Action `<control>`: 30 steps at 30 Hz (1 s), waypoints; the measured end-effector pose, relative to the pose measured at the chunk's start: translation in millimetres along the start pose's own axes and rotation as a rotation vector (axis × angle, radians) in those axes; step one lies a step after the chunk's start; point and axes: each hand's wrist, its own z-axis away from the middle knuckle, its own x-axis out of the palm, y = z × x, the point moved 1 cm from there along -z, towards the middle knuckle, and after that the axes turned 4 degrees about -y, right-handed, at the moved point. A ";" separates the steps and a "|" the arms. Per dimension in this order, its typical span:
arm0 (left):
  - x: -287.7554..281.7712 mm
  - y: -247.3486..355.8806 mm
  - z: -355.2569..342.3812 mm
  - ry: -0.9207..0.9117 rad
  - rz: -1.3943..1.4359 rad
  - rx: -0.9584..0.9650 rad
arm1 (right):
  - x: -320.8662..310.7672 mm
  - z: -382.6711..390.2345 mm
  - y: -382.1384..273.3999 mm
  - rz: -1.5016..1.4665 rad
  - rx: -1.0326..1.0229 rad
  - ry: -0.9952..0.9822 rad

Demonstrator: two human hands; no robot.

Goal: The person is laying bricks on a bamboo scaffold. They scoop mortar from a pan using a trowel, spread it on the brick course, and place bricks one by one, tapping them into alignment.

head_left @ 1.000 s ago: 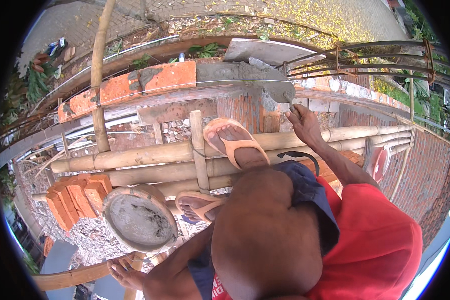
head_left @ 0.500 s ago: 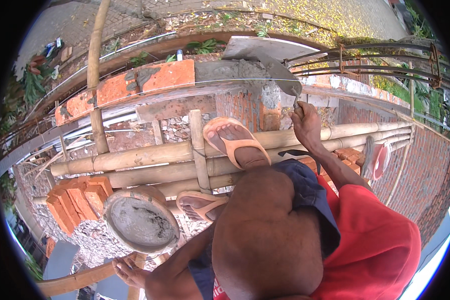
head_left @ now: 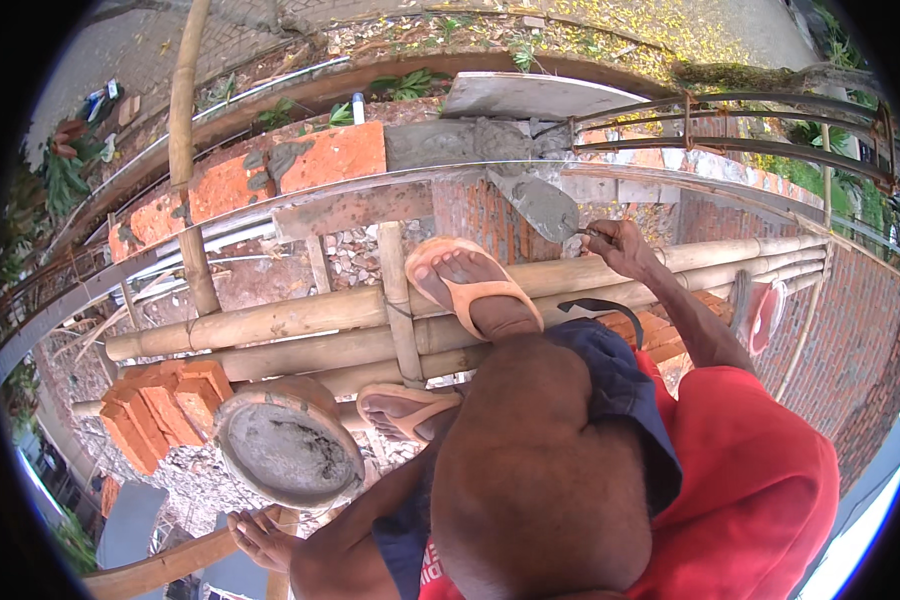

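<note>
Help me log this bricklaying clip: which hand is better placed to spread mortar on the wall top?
Right. The right hand holds the trowel, its blade at the wet mortar on the wall. The left hand rests low on a wooden rail beside the mortar pan.

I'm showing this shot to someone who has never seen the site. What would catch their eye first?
Probably the right hand holding a mortar-laden trowel at the top of the brick wall, upper centre. Below it, a sandalled foot rests on bamboo scaffold poles, and a pan of grey mortar sits lower left, just above the left hand.
</note>
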 end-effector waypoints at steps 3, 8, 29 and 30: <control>-13.7 -0.6 -1.9 -0.002 -0.091 -0.006 | -5.0 -1.7 2.2 0.013 0.043 0.013; -26.2 -9.3 -6.2 0.025 -0.065 -0.059 | -17.5 8.7 -2.8 -0.090 0.045 -0.005; -20.8 -29.3 -21.3 -0.077 -0.050 -0.110 | -5.6 7.9 -30.9 -0.894 0.330 -0.207; -20.0 -29.0 -21.8 -0.070 -0.048 -0.108 | -5.0 10.5 -34.0 -0.895 0.290 -0.211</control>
